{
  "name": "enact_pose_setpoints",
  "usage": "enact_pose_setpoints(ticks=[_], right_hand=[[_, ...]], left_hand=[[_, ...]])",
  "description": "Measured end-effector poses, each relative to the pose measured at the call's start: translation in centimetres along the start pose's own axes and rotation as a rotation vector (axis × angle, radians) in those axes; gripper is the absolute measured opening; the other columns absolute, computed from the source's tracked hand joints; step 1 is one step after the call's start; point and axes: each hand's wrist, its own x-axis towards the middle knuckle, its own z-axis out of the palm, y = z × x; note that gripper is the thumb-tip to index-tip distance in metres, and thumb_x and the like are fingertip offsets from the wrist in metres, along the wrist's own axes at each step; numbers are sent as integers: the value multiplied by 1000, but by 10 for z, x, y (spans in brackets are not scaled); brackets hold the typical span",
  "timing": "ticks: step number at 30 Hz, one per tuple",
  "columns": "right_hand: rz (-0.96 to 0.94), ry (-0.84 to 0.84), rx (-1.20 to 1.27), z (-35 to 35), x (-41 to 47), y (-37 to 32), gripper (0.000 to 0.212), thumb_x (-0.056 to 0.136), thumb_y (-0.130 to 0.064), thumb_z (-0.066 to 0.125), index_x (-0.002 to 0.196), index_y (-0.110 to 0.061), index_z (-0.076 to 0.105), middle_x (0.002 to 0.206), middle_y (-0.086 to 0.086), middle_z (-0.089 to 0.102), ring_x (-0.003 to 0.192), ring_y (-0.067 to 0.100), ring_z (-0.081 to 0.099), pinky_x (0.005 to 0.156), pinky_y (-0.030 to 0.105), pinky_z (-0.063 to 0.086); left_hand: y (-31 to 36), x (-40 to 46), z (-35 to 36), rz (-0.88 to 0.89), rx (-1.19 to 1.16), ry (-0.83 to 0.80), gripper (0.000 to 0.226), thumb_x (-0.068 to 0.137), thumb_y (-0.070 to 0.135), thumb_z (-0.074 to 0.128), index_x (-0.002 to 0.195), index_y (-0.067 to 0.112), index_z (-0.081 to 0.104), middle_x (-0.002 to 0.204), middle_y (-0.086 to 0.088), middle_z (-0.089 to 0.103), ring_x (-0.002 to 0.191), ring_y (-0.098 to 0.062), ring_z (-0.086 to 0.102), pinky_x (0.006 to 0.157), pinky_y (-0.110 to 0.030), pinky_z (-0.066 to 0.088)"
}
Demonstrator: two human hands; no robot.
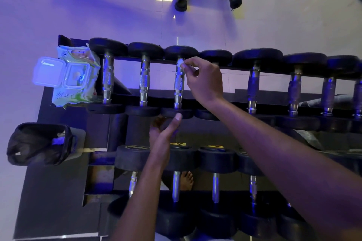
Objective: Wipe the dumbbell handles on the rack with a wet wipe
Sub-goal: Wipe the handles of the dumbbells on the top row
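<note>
Chrome handles ran in a row along the upper tier of the dumbbell rack point(241, 95) across the middle of the frame. The right hand point(203, 80) pinched a small white wet wipe point(179, 63) against the top end of the third dumbbell handle point(178, 84) from the left. The left hand point(164, 129), fingers curled, held the near black head point(177, 113) of that same dumbbell from below, thumb up against its edge. At the left end of the tier lay a green wipes pack point(78, 78) with its lid flipped open. Lower left, a black mesh bin point(39, 143) held crumpled wipes. A lower tier of larger dumbbells point(217, 160) sat beneath the forearms, with a bare foot point(187, 181) showing between them.
</note>
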Motion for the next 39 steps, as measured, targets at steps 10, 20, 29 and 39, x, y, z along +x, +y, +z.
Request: enact_pose_setpoints(ticks=[10, 20, 29, 39], right_hand=[[-56, 15, -16, 1, 1, 5, 14, 99, -31, 66, 105, -25, 77, 92, -11, 75, 78, 11, 69, 73, 38, 56], [-31, 98, -63, 5, 2, -6, 11, 97, -38, 70, 103, -29, 72, 87, -12, 73, 77, 14, 67, 64, 33, 49], [16, 58, -30, 12, 9, -6, 11, 94, -39, 74, 100, -31, 79, 97, -12, 70, 76, 9, 65, 68, 36, 54], [-37, -302, -159, -7, -26, 0, 12, 89, -44, 81, 94, -33, 82, 94, -13, 65, 83, 10, 62, 70, 32, 49]], left_hand=[[-4, -1, 4, -5, -35, 21, 57, 73, 44, 100, 112, 11, 75, 101, 1, 80, 100, -17, 77, 81, -37, 63], [5, -5, 15, -203, -86, -24, 70, 90, 69, 63, 118, 5, 72, 96, -1, 75, 67, -16, 67, 53, -30, 51], [17, -25, 21, 159, 322, 394, 64, 70, 72, 91, 105, 24, 66, 100, 5, 75, 89, -11, 71, 85, -29, 60], [12, -10, 7, 17, 161, 289, 83, 60, 69, 100, 110, 11, 70, 94, -3, 74, 76, -13, 66, 73, -41, 60]])
